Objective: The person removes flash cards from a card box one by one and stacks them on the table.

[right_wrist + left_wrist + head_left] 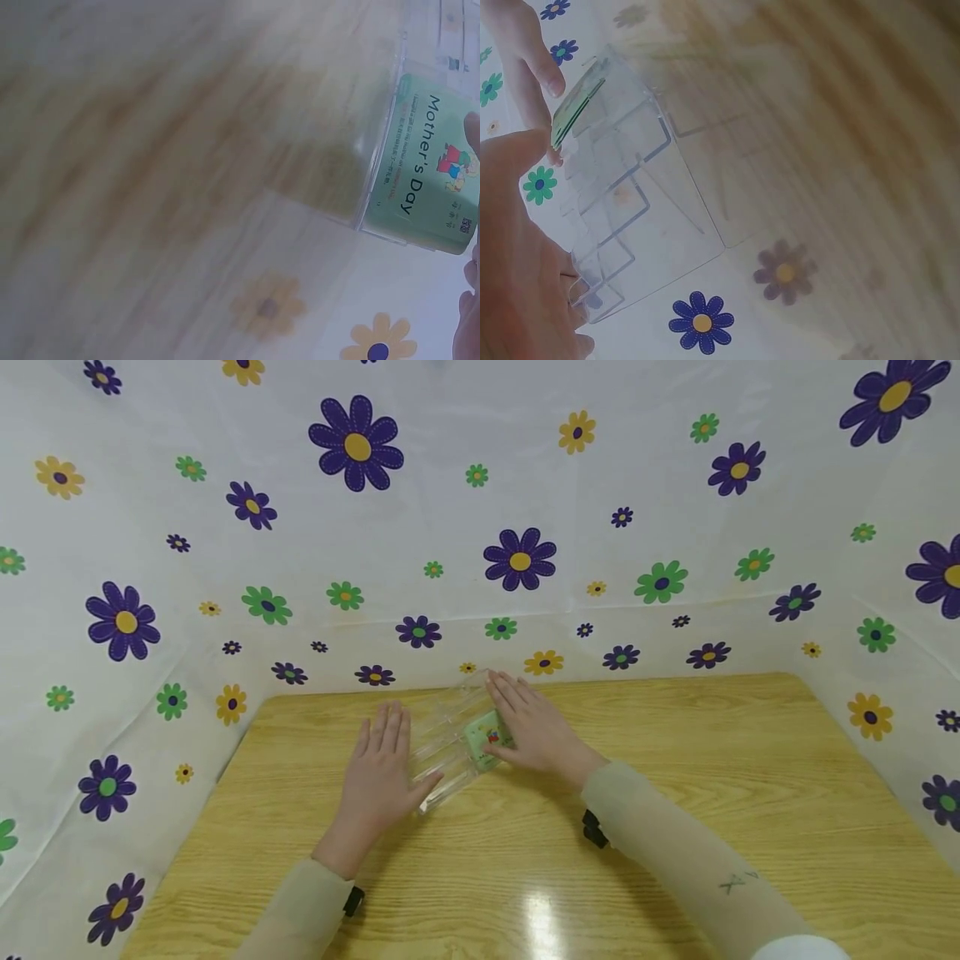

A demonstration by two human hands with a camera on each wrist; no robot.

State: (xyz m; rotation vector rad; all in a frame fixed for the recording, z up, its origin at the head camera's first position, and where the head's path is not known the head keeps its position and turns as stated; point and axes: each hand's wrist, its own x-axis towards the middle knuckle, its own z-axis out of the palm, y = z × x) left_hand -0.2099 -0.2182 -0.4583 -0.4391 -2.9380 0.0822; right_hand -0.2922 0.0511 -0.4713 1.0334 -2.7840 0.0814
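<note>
A clear plastic tiered rack [444, 739] stands at an angle on the table between the two hands. Upright in a slot near its right end is a green card [478, 733], printed "Mother's Day" in the right wrist view; its edges in the left wrist view look like more than one layer. My left hand [378, 783] lies along the rack's left side with straight fingers, thumb pointing at its near corner. Along the right side my right hand [542, 732] extends its fingers to the far corner, and its thumb overlaps the card's face.
The rack sits on a glossy wood-grain table [675, 760]. White cloth [420, 527] printed with purple, green and yellow flowers rises behind the table's back edge and along both sides. A dark wrist device [594, 829] shows under the right forearm.
</note>
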